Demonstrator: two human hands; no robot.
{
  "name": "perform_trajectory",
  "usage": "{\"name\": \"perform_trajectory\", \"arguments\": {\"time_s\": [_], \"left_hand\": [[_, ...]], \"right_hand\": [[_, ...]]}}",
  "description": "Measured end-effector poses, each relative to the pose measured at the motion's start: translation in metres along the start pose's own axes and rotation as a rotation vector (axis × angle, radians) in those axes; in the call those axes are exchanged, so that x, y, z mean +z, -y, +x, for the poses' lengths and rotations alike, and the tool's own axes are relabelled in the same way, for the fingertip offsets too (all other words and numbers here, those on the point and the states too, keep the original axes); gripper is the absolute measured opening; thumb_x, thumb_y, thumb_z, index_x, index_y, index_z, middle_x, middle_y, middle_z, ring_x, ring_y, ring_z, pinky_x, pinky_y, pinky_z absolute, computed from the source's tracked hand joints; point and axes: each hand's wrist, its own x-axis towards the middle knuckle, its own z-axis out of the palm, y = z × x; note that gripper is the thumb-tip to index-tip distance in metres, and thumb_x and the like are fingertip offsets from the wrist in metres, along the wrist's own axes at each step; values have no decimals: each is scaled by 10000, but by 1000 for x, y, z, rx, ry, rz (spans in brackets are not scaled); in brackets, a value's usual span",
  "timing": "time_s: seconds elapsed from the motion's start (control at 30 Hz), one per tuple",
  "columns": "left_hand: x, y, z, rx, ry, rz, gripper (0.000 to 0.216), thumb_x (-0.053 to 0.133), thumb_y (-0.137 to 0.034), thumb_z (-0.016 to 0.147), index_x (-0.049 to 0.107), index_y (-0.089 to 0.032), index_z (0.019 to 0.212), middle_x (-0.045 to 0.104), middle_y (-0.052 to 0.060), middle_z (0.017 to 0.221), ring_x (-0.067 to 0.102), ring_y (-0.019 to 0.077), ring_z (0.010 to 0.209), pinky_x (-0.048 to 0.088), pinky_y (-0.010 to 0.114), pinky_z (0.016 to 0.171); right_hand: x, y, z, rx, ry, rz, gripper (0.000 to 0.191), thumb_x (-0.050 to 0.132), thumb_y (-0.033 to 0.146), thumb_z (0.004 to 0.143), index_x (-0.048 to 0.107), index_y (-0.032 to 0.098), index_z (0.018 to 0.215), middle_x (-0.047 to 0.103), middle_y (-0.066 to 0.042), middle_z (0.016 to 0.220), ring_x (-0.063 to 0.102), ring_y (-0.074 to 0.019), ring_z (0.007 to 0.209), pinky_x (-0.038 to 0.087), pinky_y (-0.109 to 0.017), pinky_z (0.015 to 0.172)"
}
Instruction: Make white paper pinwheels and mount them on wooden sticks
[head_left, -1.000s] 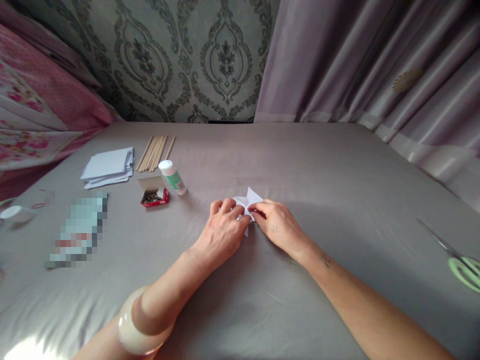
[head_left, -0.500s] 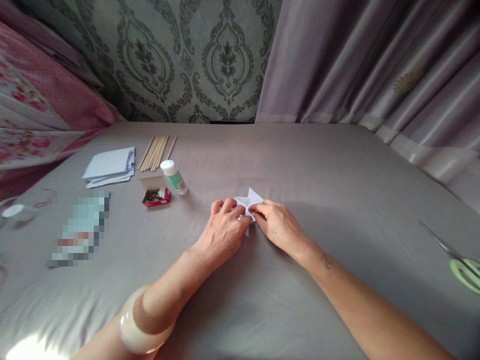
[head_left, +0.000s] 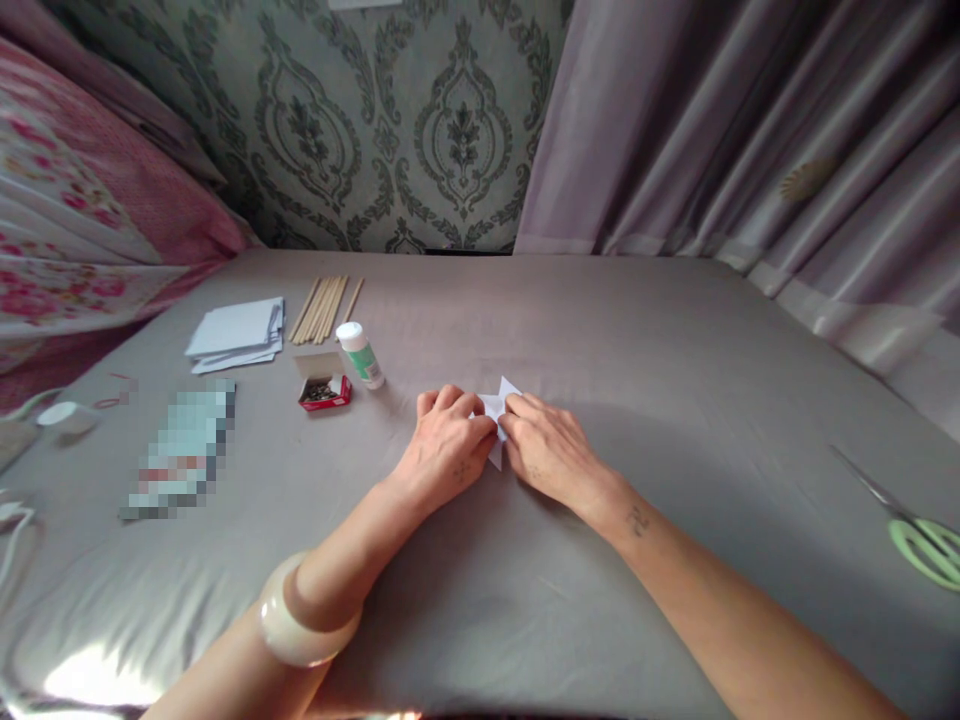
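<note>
A small white piece of folded paper [head_left: 493, 405] with pointed corners, shaped like a pinwheel, lies on the grey cloth at the middle. My left hand [head_left: 450, 435] is closed on its left side, fingers curled over the folds. On the right side my right hand [head_left: 551, 440] presses and pinches the paper with its fingertips. Both hands cover much of it; one point sticks up at the back and another toward me. The fingertips of the two hands nearly meet at the paper's centre.
Left of my hands stand a white-capped glue bottle [head_left: 361, 356] and an open red box [head_left: 325, 390] of small metal pieces. Behind are wooden sticks [head_left: 320, 310] and stacked white paper [head_left: 234, 333]. A blurred packet [head_left: 184, 450] lies left; green-handled scissors [head_left: 919, 545] lie far right.
My right hand has turned flatter over the paper, and my left fingers have shifted slightly on it. The whole view has moved a little, showing more at the left edge.
</note>
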Motion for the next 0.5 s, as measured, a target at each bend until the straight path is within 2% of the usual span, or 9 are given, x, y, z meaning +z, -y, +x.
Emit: {"name": "perform_trajectory", "arguments": {"time_s": [0.1,0.23,0.4,0.5], "left_hand": [[-2,1,1,-89,-14,-52,159,539,-285,864,683,-221,845,670,45,872,511,220,899,314,383,802],[-4,-4,1,-135,-47,-77,141,572,-334,836,637,-209,844,690,36,862,541,230,901,318,375,799],[1,-8,0,-256,28,-49,169,573,-340,805,596,-181,857,695,58,827,579,253,861,331,384,795],[4,-8,-1,-281,39,-37,139,529,-281,810,591,-175,873,692,66,811,593,252,846,336,381,791]], "right_hand": [[0,-1,0,-25,2,3,249,442,92,848,677,166,884,628,-127,988,568,-238,983,464,-324,778],[-3,-7,6,1,21,30,231,476,121,816,699,180,827,657,-119,958,590,-252,987,462,-317,750],[-7,-20,21,61,43,143,224,525,145,763,732,208,817,711,-80,913,642,-219,874,449,-275,721],[-7,-32,24,72,-1,286,242,527,148,748,745,215,832,726,-47,916,645,-182,833,450,-248,726]]}}
